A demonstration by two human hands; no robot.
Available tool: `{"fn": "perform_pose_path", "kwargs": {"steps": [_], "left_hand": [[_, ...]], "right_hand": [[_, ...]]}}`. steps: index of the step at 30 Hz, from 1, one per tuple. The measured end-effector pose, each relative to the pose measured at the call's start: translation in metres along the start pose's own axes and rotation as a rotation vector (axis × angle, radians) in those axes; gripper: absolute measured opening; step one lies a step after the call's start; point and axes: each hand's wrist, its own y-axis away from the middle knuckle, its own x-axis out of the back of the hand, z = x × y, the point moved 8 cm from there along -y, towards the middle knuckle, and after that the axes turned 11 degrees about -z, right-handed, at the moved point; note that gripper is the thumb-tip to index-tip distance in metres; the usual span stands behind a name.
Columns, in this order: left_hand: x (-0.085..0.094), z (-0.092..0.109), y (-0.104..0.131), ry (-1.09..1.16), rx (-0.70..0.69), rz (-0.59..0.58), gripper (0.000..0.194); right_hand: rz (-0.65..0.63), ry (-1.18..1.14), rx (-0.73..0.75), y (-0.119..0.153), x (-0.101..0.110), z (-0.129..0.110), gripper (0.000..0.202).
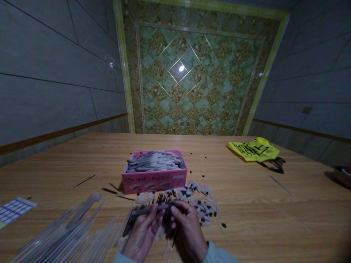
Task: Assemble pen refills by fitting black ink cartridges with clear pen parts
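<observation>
Between my two hands, in front of the pink box, a pen lies nearly level. My left hand pinches its translucent barrel between thumb and fingers. The thumb and fingers of my right hand close on the pen's dark right end; what exactly they grip there is partly hidden. Below and behind the hands lie many thin black refills. Small clear caps with black ends are heaped to the right. The pink box is filled with pens.
Clear tubes spread over the wooden table at front left, near a gridded label sheet. A yellow bag with black straps lies at back right. One loose tube lies closer. A dark-rimmed object stands at the right edge.
</observation>
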Motion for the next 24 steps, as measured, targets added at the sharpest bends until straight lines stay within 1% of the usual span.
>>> {"fn": "perform_pose_path", "kwargs": {"steps": [8, 11, 14, 19, 24], "left_hand": [[0.0036, -0.0030, -0.0005, 0.024, 0.022, 0.027, 0.013], [0.0031, -0.0021, 0.0013, 0.046, 0.023, 0.040, 0.013], [0.0010, -0.0013, 0.0017, 0.049, 0.021, 0.022, 0.012], [-0.0015, -0.0007, 0.0023, 0.009, 0.021, 0.013, 0.012], [-0.0009, -0.0008, 0.0028, -0.013, 0.005, 0.017, 0.012]], "right_hand": [[0.092, -0.060, -0.003, 0.0001, 0.0050, -0.0026, 0.044], [0.088, -0.059, -0.006, 0.0003, 0.0029, -0.0041, 0.043], [0.068, -0.047, -0.001, 0.0001, 0.0018, -0.0041, 0.041], [0.078, -0.004, 0.022, -0.0011, 0.0072, -0.0021, 0.037], [0.080, -0.038, 0.016, -0.0004, 0.0062, 0.0006, 0.038]]}}
